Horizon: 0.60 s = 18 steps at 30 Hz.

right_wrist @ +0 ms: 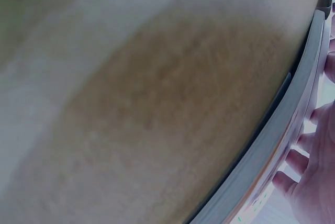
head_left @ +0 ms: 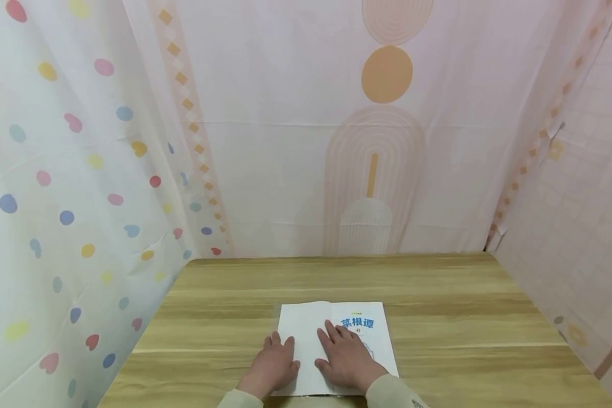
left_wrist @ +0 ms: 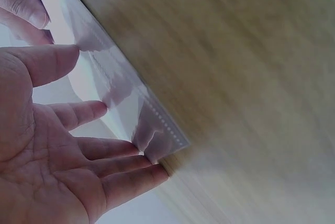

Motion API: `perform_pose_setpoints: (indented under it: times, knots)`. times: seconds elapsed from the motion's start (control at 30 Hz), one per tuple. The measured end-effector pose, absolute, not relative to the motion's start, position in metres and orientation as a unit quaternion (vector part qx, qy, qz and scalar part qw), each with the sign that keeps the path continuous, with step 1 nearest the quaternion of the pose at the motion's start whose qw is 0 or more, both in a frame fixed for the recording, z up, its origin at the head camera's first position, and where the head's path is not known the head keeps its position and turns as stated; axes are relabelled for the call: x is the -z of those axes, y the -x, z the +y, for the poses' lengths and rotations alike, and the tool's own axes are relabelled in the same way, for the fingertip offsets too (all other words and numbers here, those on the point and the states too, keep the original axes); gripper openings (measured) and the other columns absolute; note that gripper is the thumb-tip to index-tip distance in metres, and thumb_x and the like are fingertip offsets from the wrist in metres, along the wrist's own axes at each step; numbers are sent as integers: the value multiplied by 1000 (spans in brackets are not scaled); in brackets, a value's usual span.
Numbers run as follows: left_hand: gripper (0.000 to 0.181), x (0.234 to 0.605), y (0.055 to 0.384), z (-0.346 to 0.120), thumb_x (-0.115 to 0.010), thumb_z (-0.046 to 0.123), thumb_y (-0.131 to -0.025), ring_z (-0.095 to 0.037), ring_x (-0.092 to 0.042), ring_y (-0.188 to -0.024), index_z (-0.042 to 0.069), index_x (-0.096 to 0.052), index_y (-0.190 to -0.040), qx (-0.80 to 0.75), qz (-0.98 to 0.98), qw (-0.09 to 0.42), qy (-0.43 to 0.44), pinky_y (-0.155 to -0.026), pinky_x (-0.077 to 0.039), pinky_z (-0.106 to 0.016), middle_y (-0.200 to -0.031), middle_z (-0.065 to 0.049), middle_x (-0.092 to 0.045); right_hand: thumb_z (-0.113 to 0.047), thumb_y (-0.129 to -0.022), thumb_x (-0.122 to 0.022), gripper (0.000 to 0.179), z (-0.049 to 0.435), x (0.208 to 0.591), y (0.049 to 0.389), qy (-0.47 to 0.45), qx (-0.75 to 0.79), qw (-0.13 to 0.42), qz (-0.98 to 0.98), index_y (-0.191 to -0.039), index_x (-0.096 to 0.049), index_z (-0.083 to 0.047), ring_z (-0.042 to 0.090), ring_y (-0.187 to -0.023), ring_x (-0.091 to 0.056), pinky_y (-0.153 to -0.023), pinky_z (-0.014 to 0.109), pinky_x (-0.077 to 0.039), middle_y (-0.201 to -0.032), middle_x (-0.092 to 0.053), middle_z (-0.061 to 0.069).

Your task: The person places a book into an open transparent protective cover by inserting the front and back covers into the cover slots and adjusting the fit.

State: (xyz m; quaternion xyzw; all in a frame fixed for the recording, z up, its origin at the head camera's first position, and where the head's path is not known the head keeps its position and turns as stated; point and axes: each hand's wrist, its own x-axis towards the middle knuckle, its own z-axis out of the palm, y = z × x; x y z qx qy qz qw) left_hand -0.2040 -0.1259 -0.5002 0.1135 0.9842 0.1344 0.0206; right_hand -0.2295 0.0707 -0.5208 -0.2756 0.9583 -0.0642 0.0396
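An open book [head_left: 303, 326] lies on the wooden table in the head view. Its left page is blank white, while the right page bears large blue characters above a pale drawing. My left hand [head_left: 274, 364] rests over the left page's outer edge with its fingers extended. Across the inner part of the right page my right hand [head_left: 348, 360] lies spread, its fingertips below the title. A glossy clear cover flap [left_wrist: 149, 103] meets my left fingertips in the left wrist view. The thick page block [right_wrist: 264, 148] appears beside my right fingers in the right wrist view.
The wood-grain table [head_left: 464, 328] extends around the book to both sides and behind it. A pale patterned curtain [head_left: 275, 170] hangs at the table's back edge. Dotted cloth [head_left: 97, 187] borders the left side, and checked cloth [head_left: 581, 226] the right.
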Motion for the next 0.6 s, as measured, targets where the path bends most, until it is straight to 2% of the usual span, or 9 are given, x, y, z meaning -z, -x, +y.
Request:
perform_pose_setpoints:
  times: [0.3,0.6]
  knots:
    - [51,498,205,-126,-71,28,-87,-60,-48,-117,-9,-59,-121,-135,983,23,-123,-94,-44,-65,-125,-44,-49,-54,-100,-43,67,71,521,231,272,66,45,959,-153,-39,-14,33,-141,-36,-110,53,-35,-160,-31,11]
    - [58,496,206,-125,-71,31,-87,-62,-44,-121,-11,-58,-125,-140,983,50,-105,-98,-41,-65,-130,-44,-47,-54,-100,-44,66,70,520,230,271,71,42,959,-152,-41,-13,33,-140,-37,-109,54,-35,-159,-32,11]
